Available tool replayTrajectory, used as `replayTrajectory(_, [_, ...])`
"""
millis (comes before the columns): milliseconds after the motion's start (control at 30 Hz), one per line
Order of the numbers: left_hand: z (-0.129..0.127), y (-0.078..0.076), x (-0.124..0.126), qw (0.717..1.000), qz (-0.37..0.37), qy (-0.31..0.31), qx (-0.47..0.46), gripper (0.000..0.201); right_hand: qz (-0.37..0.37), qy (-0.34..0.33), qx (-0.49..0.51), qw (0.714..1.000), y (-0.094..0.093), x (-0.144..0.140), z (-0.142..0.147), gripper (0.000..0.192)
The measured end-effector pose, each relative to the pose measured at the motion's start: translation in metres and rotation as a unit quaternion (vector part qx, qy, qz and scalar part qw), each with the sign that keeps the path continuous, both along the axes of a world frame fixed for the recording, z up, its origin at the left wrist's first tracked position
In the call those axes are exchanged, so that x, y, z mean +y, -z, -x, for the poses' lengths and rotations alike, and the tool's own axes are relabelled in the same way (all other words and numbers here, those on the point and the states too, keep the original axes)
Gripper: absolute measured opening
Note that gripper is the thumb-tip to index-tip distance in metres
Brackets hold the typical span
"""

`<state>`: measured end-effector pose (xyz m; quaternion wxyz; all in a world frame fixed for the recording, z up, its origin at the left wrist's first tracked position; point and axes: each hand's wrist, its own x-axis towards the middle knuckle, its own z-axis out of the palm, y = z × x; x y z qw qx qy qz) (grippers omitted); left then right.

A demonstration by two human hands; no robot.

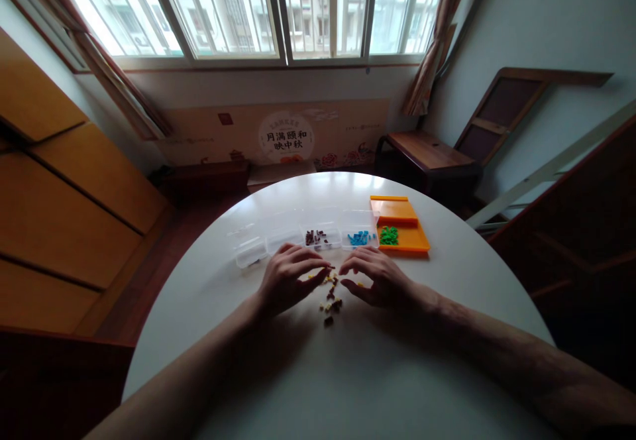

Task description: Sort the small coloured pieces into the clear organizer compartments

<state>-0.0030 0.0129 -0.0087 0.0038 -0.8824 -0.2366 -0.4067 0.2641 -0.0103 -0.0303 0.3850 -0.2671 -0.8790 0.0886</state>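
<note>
A small heap of tiny yellow and dark brown pieces (330,296) lies on the round white table (348,374). My left hand (288,281) rests palm down just left of the heap, its fingers reaching into the pieces. My right hand (375,277) rests to the right, fingertips curled at the heap's top; whether either hand pinches a piece is too small to tell. Behind the hands stand clear plastic boxes: one with brown pieces (318,236), one with blue pieces (358,237), and others to the left (251,249). An orange box (400,231) holds green pieces (388,235).
A wooden cabinet (59,215) stands at the left. A wooden chair (437,155) and leaning boards are at the right beyond the table. A window (258,9) and a printed cardboard panel (278,135) are behind.
</note>
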Motion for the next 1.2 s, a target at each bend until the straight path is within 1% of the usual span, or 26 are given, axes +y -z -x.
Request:
replayTrajectory(100, [0.006, -0.002, 0.005, 0.997, -0.013, -0.07, -0.027, 0.002, 0.01, -0.019, -0.031, 0.999, -0.002, -0.001, 0.0, 0.005])
replayTrajectory(267, [0.016, -0.002, 0.017, 0.981, -0.027, -0.188, -0.026, 0.008, 0.015, -0.085, -0.087, 0.992, -0.005, 0.0, -0.001, 0.017])
replayTrajectory(333, [0.02, 0.001, 0.022, 0.976, -0.023, -0.215, -0.007, 0.01, 0.009, -0.09, -0.092, 0.992, -0.004, 0.001, -0.001, 0.021])
replayTrajectory(400, [0.023, 0.004, 0.025, 0.974, -0.016, -0.224, 0.01, 0.012, 0.008, -0.086, -0.096, 0.992, -0.002, 0.002, -0.001, 0.023])
replayTrajectory(500, [0.023, 0.006, 0.026, 0.976, -0.004, -0.216, 0.01, 0.015, 0.014, -0.076, -0.1, 0.992, -0.001, 0.002, -0.001, 0.021])
replayTrajectory(600, [0.018, 0.004, 0.022, 0.978, -0.003, -0.206, 0.0, 0.014, 0.016, -0.076, -0.097, 0.992, -0.001, 0.003, -0.002, 0.016])
replayTrajectory(667, [0.015, 0.003, 0.018, 0.982, 0.0, -0.189, -0.001, 0.013, 0.016, -0.077, -0.099, 0.992, 0.0, 0.004, -0.002, 0.015])
replayTrajectory(833, [0.007, 0.003, 0.01, 0.995, 0.009, -0.103, 0.007, 0.008, 0.004, -0.069, -0.093, 0.993, 0.0, 0.004, 0.0, 0.017])
replayTrajectory(967, [0.003, 0.002, 0.002, 0.999, 0.031, -0.017, 0.026, 0.007, 0.008, -0.04, -0.045, 0.998, -0.001, 0.001, 0.001, 0.017])
replayTrajectory(1100, [-0.004, 0.002, -0.003, 0.997, 0.065, 0.023, 0.037, 0.011, -0.004, -0.038, 0.004, 0.999, -0.001, 0.0, 0.001, 0.012])
replayTrajectory(1200, [-0.007, 0.004, -0.004, 0.996, 0.069, 0.04, 0.043, 0.012, 0.0, -0.039, 0.015, 0.999, -0.001, 0.0, 0.001, 0.007])
